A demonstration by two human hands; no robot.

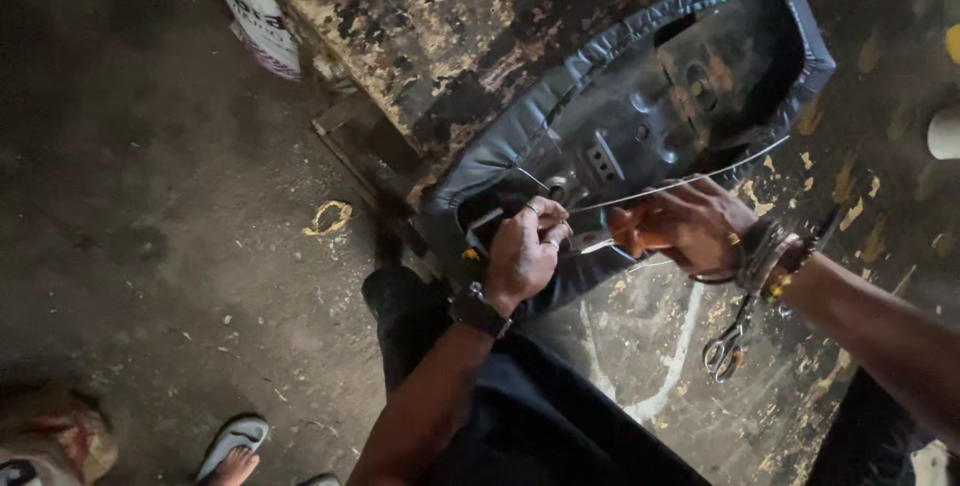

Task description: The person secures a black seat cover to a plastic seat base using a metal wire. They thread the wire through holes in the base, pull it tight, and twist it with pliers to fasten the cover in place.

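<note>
Head cam looks straight down, so going left to right: lower left of the frame there's somebody else's foot in a white sandal [232, 443] on the dirty floor [130, 196], not yours. Upper middle is the paint-flaked counter [440, 26], and lying upside down on it is the seat [640, 96], its black vinyl cover [520, 131] wrapped round the rim with the bare underside showing.

Your left hand [522, 251] is closed, pinching the cover's edge at the near end of the seat, right at the middle of the frame. Just to the right, your right hand [685, 224] is closed too, gripping something small with an orange bit. Can't tell what tool it is. A thin pale line [690, 178], maybe wire or cord, runs from between your hands up to the right across the seat.

Progress-wise, I'd say the cover already sits folded over most of the rim, and the near end under your hands looks like what's left. A pair of scissors [724, 346] lies lower right on the counter, below your right wrist.
</note>
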